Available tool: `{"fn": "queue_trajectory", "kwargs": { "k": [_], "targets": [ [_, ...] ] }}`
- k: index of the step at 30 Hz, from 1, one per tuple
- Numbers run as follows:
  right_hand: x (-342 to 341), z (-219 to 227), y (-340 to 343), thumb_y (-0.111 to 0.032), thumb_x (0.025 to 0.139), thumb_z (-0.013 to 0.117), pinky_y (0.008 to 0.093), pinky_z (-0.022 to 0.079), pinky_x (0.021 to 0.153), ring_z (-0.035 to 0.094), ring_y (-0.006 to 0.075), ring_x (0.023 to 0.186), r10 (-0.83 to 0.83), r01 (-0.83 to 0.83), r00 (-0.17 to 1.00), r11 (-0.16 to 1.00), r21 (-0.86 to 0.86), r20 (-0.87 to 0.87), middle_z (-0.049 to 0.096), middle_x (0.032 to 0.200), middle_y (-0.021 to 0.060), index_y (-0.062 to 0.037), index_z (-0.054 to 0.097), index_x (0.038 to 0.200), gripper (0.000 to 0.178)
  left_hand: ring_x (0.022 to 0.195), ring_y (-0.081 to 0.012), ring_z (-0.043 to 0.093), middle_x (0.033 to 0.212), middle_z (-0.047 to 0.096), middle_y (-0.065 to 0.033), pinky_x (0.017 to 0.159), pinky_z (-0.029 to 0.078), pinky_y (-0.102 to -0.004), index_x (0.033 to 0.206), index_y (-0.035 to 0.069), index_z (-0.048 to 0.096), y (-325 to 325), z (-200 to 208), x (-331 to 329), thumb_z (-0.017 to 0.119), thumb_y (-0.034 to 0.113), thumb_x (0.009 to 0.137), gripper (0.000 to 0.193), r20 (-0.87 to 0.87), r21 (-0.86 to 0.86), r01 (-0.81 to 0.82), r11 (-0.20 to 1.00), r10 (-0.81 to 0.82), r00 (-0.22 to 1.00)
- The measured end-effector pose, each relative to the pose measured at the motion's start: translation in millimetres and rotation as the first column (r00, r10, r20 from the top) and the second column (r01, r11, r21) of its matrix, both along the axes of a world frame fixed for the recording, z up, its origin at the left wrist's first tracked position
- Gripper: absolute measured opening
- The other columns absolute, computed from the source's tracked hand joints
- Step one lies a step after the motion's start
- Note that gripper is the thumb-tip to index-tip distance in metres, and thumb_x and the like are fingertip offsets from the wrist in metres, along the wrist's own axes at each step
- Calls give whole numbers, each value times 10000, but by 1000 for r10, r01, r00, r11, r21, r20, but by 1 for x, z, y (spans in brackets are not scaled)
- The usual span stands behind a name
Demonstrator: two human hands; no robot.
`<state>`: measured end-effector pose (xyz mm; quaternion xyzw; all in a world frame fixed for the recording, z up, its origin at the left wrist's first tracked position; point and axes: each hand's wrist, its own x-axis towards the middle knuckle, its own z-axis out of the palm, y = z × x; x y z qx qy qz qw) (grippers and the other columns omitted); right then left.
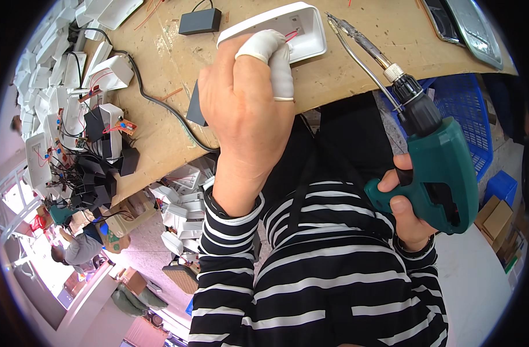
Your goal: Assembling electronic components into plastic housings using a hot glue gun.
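My left hand (247, 101) is closed at the near side of a shallow white plastic housing (315, 29) on the workbench, with white finger cots on its thumb and a finger. Thin red wires (291, 35) show inside the housing, just past the fingertips; the exact pinch is partly hidden. A dark green soldering gun (449, 173) with a metal tip and a thin side tube is gripped in my right hand (409, 214). Its tip points up and left, just right of the housing and apart from it. Part of a black box (196, 110) shows beside my left wrist.
Another black box (199, 22) with a cord lies beyond my left hand. White housings (111, 72) and wired black boxes (94, 182) pile up at left. A black cable (143, 87) crosses the bench. A blue basket (463, 110) stands below its right edge. A person (82, 248) sits farther off.
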<state>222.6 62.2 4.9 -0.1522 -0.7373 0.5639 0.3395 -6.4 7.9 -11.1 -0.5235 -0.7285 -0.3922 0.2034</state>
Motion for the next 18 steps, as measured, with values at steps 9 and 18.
{"fn": "queue_trajectory", "kwargs": {
  "k": [9,18],
  "targets": [
    [5,-2,-3,-47,768,594,307,513,602,589,205,724,18,-16,1000,997,-79,21,532,1058,208,76,400,1165,459,933,-234,491,991,566,-104,815,266,-378,845,57,618,5,12,-3,649,104,699,156,-214,-126,-132,983,103,971],
    [6,-4,3,-26,764,589,313,510,639,587,204,755,105,-109,986,994,22,133,524,1093,206,53,391,1198,483,933,-216,508,1025,569,-61,929,210,-497,739,47,640,14,8,-1,632,112,681,87,-445,-214,-267,940,150,883]
  ]
}}
